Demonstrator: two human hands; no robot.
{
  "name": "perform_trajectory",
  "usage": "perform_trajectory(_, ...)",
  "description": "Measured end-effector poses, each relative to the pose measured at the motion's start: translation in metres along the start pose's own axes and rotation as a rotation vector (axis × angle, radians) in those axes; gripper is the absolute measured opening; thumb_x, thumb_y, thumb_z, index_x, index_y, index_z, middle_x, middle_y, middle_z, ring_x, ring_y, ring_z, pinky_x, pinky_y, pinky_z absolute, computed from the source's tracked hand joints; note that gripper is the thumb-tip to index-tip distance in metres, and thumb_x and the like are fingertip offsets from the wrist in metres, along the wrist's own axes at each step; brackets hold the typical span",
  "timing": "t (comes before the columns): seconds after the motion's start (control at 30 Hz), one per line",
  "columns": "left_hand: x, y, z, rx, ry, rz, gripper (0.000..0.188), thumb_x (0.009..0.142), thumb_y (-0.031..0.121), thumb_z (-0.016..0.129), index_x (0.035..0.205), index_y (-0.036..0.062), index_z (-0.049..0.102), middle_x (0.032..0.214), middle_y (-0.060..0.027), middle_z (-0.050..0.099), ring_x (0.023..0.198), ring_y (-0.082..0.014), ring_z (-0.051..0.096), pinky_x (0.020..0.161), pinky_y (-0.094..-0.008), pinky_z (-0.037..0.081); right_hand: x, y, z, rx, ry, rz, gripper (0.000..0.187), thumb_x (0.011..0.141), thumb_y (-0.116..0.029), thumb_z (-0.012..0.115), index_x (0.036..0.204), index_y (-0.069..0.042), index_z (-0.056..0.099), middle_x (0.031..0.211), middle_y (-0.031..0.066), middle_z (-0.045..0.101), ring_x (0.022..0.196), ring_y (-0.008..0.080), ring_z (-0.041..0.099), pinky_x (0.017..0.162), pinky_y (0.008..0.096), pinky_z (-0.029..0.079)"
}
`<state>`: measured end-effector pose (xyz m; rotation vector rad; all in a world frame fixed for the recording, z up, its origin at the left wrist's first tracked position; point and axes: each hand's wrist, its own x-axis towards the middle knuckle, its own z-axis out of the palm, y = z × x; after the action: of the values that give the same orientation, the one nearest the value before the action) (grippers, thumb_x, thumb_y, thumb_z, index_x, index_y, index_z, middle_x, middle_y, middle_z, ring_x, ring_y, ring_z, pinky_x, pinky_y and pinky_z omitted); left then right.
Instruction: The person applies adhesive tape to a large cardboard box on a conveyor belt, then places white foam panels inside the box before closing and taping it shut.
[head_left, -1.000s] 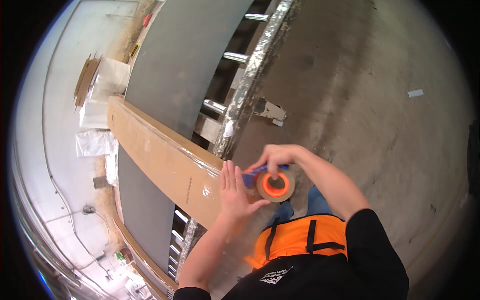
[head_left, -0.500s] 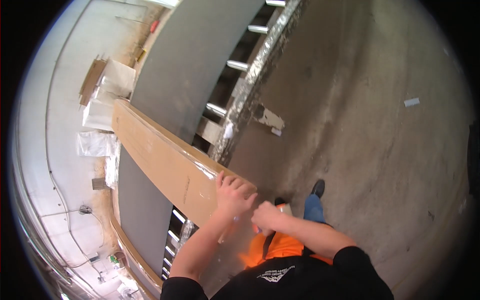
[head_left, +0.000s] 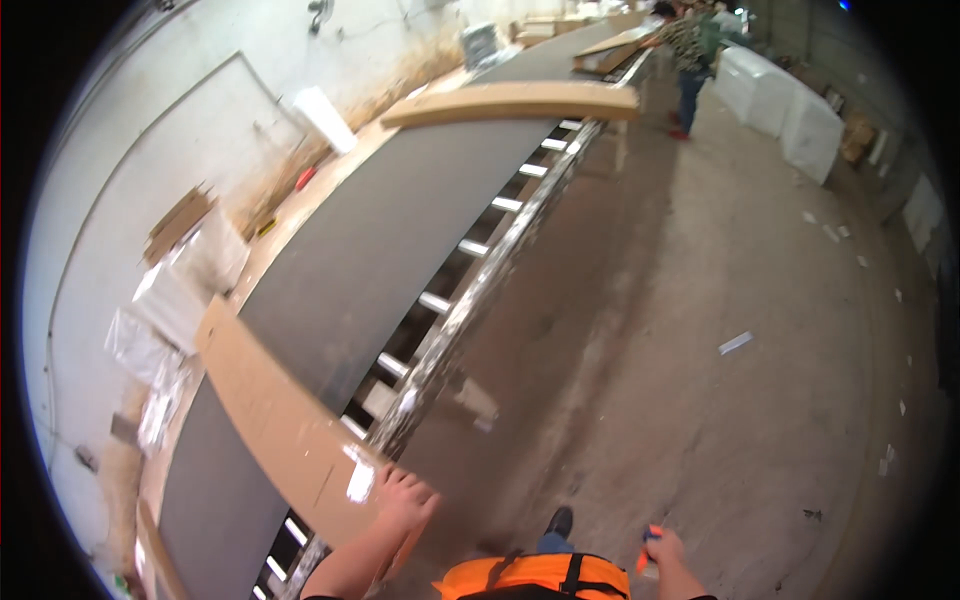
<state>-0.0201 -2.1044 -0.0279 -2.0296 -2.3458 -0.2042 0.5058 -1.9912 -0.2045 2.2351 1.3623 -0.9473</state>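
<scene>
My left hand (head_left: 404, 500) rests flat on the near end of a long flat cardboard box (head_left: 275, 420) that lies across a grey conveyor belt (head_left: 390, 240). My right hand (head_left: 665, 550) hangs low at my side, closed around an orange tape dispenser (head_left: 648, 548), only partly visible. A glossy strip of tape (head_left: 360, 480) shines on the box close to my left fingers.
A second long cardboard box (head_left: 510, 100) lies across the belt farther off. Metal rollers (head_left: 460, 290) line the belt's edge. Another person (head_left: 692, 60) stands at the far end. White wrapped bundles (head_left: 790, 100) sit on the right; cardboard and plastic scraps (head_left: 170, 270) lie along the wall.
My right hand dropped from the box down to my side with the tape dispenser. My head lifted, so the far end of the conveyor and the other person came into view.
</scene>
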Motion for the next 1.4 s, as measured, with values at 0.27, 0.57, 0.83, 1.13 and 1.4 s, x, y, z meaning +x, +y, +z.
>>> perform_trajectory(0.27,-0.005,-0.009,0.032,-0.042,-0.069,0.059,0.023,0.077,0.036,0.074,0.077,0.0128,0.075,0.082,-0.0062,0.069,0.085,-0.0223,0.063,0.096,-0.0413,0.043,-0.014,0.202,0.025,0.215,-0.151,0.163,0.043,0.076,-0.016,0.068,0.115,0.002,0.067,0.113,0.0244,0.068,0.109,0.0351,0.064,0.092,0.0421,0.052)
perform_trajectory(0.57,0.072,0.043,-0.004,0.189,-0.828,-0.248,0.040,0.087,0.048,0.068,0.103,0.0124,0.073,0.110,-0.0122,0.070,0.111,-0.0298,0.062,0.102,-0.0537,0.039,0.047,0.063,-0.068,0.418,0.022,0.163,0.042,0.076,-0.018,0.068,0.113,0.002,0.068,0.111,0.0247,0.068,0.107,0.0354,0.065,0.091,0.0422,0.052)
perform_trajectory(0.83,0.284,0.080,0.095,-0.252,-0.621,-0.177,0.052,0.082,0.048,0.068,0.115,0.0083,0.067,0.113,-0.0190,0.068,0.104,-0.0367,0.065,0.089,-0.0461,0.052,0.125,-0.031,-0.162,0.510,0.117,0.195,0.042,0.075,-0.020,0.069,0.110,0.002,0.069,0.110,0.0250,0.068,0.106,0.0357,0.065,0.090,0.0424,0.052)
perform_trajectory(1.13,0.626,0.233,0.177,-0.921,-0.397,-0.075,0.046,0.085,0.039,0.071,0.120,0.0095,0.065,0.110,-0.0128,0.068,0.095,-0.0225,0.064,0.092,-0.0399,0.049,0.202,-0.095,-0.263,0.603,0.164,0.348,0.041,0.075,-0.022,0.070,0.108,0.002,0.069,0.107,0.0252,0.069,0.105,0.0361,0.066,0.089,0.0425,0.052)
perform_trajectory(1.4,0.849,0.329,0.204,-1.793,-0.566,-0.534,0.110,0.088,0.047,0.071,0.156,0.0088,-0.007,0.153,-0.0199,0.034,0.132,-0.0366,0.046,0.105,-0.0468,0.043,0.342,-0.130,-0.348,0.659,0.177,0.447,0.041,0.074,-0.024,0.071,0.106,0.003,0.070,0.106,0.0255,0.069,0.103,0.0364,0.066,0.088,0.0426,0.053)
